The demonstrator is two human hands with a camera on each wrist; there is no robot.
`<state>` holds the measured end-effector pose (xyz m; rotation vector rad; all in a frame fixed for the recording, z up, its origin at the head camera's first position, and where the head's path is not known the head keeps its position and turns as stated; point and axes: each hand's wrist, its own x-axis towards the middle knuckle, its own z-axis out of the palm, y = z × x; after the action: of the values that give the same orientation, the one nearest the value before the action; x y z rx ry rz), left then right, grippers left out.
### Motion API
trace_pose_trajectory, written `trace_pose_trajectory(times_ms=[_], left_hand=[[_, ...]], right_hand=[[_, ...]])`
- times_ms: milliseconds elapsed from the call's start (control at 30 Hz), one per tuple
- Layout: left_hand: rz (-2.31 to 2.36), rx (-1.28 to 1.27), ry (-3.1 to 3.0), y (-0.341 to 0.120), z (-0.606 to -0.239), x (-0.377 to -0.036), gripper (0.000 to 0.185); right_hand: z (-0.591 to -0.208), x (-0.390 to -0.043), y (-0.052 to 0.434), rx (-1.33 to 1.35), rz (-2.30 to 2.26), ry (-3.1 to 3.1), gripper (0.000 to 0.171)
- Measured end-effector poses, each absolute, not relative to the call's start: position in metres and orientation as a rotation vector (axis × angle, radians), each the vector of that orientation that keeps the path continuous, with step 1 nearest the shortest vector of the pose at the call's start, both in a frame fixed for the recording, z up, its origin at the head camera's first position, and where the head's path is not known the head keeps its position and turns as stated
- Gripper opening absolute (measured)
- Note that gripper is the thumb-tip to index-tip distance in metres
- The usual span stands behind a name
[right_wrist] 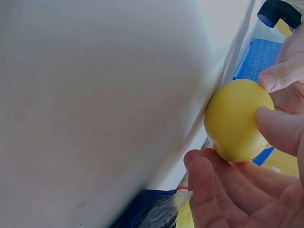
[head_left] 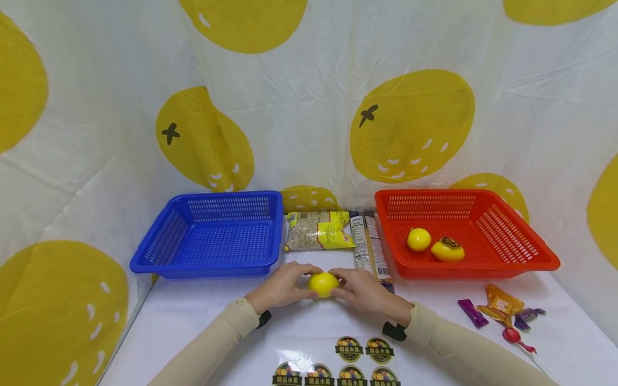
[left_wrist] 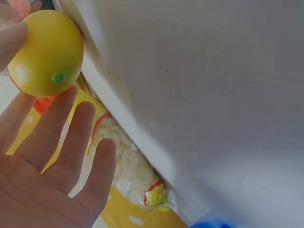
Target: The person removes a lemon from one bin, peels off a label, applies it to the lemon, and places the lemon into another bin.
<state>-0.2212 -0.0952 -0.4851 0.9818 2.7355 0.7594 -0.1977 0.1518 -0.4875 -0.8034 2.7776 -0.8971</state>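
A yellow lemon (head_left: 323, 284) sits on the white table near the front middle, held between both hands. My left hand (head_left: 286, 286) grips it from the left. In the left wrist view its thumb and index finger touch the lemon (left_wrist: 45, 52), and the other fingers (left_wrist: 90, 142) stretch out beneath. My right hand (head_left: 365, 292) holds it from the right. The right wrist view shows that hand (right_wrist: 247, 190) with fingers curled under the lemon (right_wrist: 237, 121) and thumb pressing its side.
A blue basket (head_left: 159, 249) stands at the back left. A red basket (head_left: 526, 241) at the back right holds a second lemon (head_left: 418, 239) and a yellow persimmon (head_left: 447, 250). Two snack packs (head_left: 318, 230) lie between them. Candies (head_left: 502, 308) lie right, round stickers (head_left: 350, 348) in front.
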Motion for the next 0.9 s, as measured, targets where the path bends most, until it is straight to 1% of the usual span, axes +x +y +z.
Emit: trace_pose_trajectory(times_ms=[267, 467, 700, 900], left_hand=[[0.757, 0.984, 2.746, -0.097, -0.484, -0.219, 0.054], [0.745, 0.951, 2.759, -0.096, -0.485, -0.217, 0.057], [0.771, 0.905, 2.771, -0.098, -0.483, -0.211, 0.058], [0.77, 0.985, 2.826, -0.101, -0.486, -0.211, 0.056]], right_hand=[[-0.487, -0.196, 0.151, -0.806, -0.88, 2.792, 0.052], [-0.482, -0.186, 0.161, -0.81, -0.864, 2.833, 0.058], [-0.475, -0.165, 0.182, -0.867, -0.813, 2.977, 0.055], [-0.471, -0.152, 0.194, -0.832, -0.799, 2.992, 0.054]])
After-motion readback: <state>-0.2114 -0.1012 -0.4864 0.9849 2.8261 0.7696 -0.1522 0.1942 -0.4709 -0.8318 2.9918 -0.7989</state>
